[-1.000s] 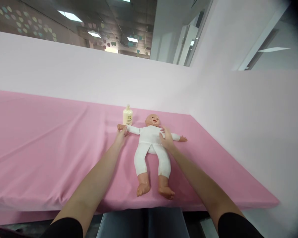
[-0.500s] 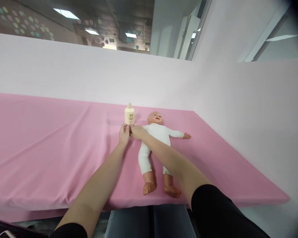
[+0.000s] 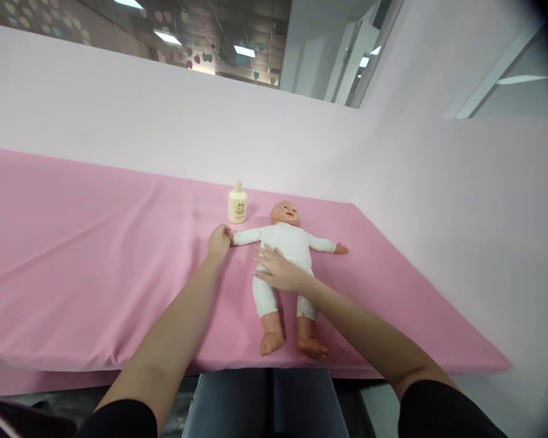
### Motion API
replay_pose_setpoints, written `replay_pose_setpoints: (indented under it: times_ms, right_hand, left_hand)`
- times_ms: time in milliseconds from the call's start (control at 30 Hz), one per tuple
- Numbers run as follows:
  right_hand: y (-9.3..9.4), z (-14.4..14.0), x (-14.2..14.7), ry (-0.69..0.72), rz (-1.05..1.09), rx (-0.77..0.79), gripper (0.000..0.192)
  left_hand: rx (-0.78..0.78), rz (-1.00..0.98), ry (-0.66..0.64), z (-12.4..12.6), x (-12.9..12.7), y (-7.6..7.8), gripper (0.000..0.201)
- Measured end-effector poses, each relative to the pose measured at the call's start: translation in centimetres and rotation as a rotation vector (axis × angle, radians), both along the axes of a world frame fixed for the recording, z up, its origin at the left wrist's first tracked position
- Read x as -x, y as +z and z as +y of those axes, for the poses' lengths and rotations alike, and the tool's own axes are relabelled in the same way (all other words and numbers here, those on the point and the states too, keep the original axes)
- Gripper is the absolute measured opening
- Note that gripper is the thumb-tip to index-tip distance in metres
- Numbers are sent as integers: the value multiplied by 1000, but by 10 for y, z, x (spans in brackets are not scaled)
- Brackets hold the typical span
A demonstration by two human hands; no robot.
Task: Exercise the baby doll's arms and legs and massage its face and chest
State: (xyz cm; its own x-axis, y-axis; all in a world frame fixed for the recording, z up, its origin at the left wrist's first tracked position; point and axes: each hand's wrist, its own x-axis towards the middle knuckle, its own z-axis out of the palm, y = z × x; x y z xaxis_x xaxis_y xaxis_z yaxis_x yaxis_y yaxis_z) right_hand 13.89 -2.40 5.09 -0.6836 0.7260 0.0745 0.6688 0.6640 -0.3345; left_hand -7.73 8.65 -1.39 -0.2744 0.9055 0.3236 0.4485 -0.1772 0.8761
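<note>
A baby doll (image 3: 288,242) in a white body suit lies on its back on the pink sheet, arms stretched out sideways and bare feet toward me. My left hand (image 3: 220,241) is closed around the doll's hand at the left of the view. Over the doll's lower belly is my right hand (image 3: 281,269), its fingers spread and holding nothing; whether it touches the suit I cannot tell. Just beyond my left hand a cream-coloured bottle (image 3: 237,205) with a narrow top stands upright.
The pink sheet (image 3: 95,255) covers a table or bed against a white wall (image 3: 164,128). Another wall closes off the right side. Above the back wall is a window (image 3: 219,36) with heart-shaped decorations. My legs (image 3: 265,401) are at the near edge.
My right hand has left the doll's hand, moved right and nearer to me, and opened over the belly. My left hand keeps hold of the doll's hand. The view has shifted slightly.
</note>
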Motion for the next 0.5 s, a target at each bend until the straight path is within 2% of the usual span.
replay_pose_setpoints:
  times_ms: [100,167,233,300,400,500]
  right_hand:
    - [4,-54,-19,158,-37,78,42]
    - [2,-82,-26,245,-25,104,49]
    - [-4,-101,-31,269,4,67,50]
    - [-11,-111,-34,260,35,14,36]
    - [-16,-117,-38,199,123,-12,14]
    - [-15,-125,-41,82,287,10,12]
  left_hand:
    - [38,156,8,0,1,-2,25]
    - [39,274,26,-1,0,0,27]
    - [-14,383,34,-6,-4,7,29]
    - [-117,440,-24,-16,-15,22,30]
    - [-307,423,-235,-53,-41,55,28]
    - [-441,324,-446,-120,-69,81,26]
